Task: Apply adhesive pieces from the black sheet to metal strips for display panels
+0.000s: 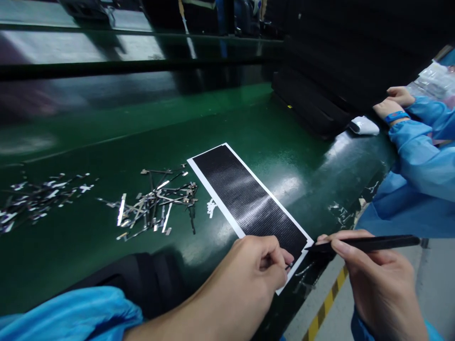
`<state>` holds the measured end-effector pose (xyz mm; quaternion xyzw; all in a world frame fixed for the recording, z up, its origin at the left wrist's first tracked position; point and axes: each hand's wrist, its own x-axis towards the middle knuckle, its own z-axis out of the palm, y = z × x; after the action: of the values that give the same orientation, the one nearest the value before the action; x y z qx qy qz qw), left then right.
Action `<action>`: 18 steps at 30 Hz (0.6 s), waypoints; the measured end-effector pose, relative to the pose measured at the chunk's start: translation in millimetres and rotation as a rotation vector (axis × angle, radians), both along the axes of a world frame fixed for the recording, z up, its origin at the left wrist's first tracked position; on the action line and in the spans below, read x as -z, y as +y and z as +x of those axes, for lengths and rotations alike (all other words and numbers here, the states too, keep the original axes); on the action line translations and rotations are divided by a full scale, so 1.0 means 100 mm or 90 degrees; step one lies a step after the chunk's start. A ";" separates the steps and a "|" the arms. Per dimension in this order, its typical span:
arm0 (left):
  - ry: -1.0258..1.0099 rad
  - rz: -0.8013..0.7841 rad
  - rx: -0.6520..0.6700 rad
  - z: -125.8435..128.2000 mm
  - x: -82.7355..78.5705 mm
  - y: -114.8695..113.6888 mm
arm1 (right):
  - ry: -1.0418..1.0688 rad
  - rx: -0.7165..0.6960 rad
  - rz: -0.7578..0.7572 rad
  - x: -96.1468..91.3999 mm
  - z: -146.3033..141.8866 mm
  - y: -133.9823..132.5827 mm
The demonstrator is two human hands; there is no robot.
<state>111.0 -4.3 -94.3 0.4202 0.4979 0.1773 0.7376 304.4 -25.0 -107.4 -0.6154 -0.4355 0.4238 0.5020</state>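
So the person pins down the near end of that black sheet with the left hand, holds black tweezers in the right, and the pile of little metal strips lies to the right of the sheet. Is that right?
Not quite. In the head view the metal strips lie to the left of the black sheet, not the right. The rest holds: the left hand presses the sheet's near end and the right hand holds black tweezers.

you won't find any readable text, label, brand or number here. the black sheet (249,199) near the belt's (106,246) front edge shows only fine lines, the metal strips (156,203) are bare, and the blue wristband (395,116) is too small to make out.
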 end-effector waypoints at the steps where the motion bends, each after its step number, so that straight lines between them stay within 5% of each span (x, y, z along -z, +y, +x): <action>1: 0.008 0.005 0.009 0.00 0.00 0.00 | -0.042 0.004 0.004 0.01 0.03 0.00; 7: 0.071 0.069 0.061 0.00 -0.02 -0.01 | -0.212 -0.045 -0.019 0.02 0.12 -0.04; 18: 0.134 0.124 0.151 -0.01 -0.17 0.01 | -0.156 -0.014 -0.119 -0.09 -0.04 -0.06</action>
<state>110.4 -3.0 -77.0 0.5616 0.4996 0.0911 0.6533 300.0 -30.9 -98.5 -0.7019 -0.4587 0.3896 0.3810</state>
